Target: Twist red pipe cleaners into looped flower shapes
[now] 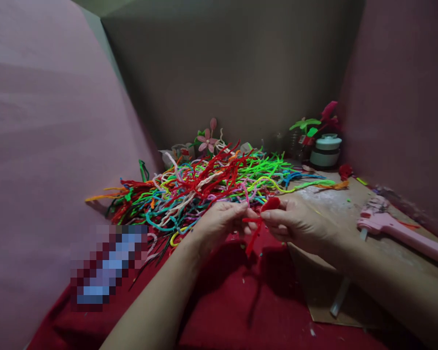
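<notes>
A red fuzzy piece (270, 206) with a rounded loop at its upper right and thin strips hanging down sits between my two hands, above the red cloth. My right hand (295, 221) pinches it near the loop with thumb and fingers. From the other side, my left hand (224, 221) has its fingers closed at the thin red strips. Where the fingertips meet the piece, the details are small. Just behind the hands lies a big tangled pile of colored pipe cleaners (200, 182).
On the right, a pink glue gun (405, 231) with a clear glue stick (339, 296) lies on a brown board (328, 311). A lidded jar (325, 151) and fuzzy flowers (207, 141) stand at the back. A blurred-out object (111, 267) is at left on the red cloth (219, 311).
</notes>
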### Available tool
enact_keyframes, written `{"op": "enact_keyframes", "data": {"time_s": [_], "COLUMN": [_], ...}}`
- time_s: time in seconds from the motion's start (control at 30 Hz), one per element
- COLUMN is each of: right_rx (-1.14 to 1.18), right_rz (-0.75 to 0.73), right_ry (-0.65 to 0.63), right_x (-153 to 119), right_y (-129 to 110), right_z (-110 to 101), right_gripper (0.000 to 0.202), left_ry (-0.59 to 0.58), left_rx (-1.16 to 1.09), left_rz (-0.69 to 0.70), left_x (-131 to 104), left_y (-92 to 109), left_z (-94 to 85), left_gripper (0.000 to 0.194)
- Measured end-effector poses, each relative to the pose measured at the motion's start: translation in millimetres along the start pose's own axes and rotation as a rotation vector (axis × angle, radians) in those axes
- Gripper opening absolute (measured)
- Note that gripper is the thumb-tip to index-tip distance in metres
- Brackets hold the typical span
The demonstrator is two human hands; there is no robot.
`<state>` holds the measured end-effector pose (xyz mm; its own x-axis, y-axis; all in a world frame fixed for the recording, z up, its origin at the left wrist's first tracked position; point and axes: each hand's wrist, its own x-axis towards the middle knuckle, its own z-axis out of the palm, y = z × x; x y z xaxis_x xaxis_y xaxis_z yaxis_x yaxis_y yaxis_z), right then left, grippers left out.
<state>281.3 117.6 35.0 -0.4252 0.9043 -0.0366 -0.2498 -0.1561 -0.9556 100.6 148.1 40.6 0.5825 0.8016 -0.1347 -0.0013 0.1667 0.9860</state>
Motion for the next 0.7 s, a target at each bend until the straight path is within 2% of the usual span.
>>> {"op": "enact_keyframes", "data": {"time_s": [0.1, 0.17, 0.2, 0.27, 0.4, 0.47, 0.53, 0.63, 0.7], "right_rx": [-0.194, -0.333, -0.394, -0.470, -0.395, -0.323, -0.258, -0.223, -0.243], "right_rz": [-0.030, -0.058, -0.082, -0.156, -0.221, -0.207, -0.178, -0.141, -0.145], "right_ry": [0.048, 0.083, 0.111, 0.190, 0.339, 0.359, 0.323, 0.232, 0.209], "right_x": [-2, -3, -3, -1, 6, 8, 8, 4, 3], "right_y": [-2, -4, -3, 0, 11, 15, 13, 7, 5], "right_z": [3, 5, 6, 7, 2, 0, 0, 3, 4], "right_gripper": [0.015, 0.010, 0.008, 0.007, 0.012, 0.013, 0.013, 0.015, 0.017], "left_ry": [-0.252, -0.309, -0.296, -0.196, 0.232, 0.329, 0.252, 0.017, -0.084], "left_rx": [-0.003, 0.110, 0.190, 0.424, 1.175, 1.342, 1.186, 0.616, 0.353], "left_rz": [-0.088, -0.070, -0.048, 0.033, 0.357, 0.427, 0.369, 0.146, 0.029], "left_x": [-6, -9, -10, -9, -5, -5, -7, -10, -10], "left_y": [0, 2, 2, -1, -15, -18, -13, -1, 4], "left_z": [7.5, 11.1, 12.8, 17.2, 29.8, 34.2, 34.2, 27.5, 23.4], "left_gripper": [0.052, 0.044, 0.039, 0.031, 0.030, 0.027, 0.030, 0.045, 0.042]}}
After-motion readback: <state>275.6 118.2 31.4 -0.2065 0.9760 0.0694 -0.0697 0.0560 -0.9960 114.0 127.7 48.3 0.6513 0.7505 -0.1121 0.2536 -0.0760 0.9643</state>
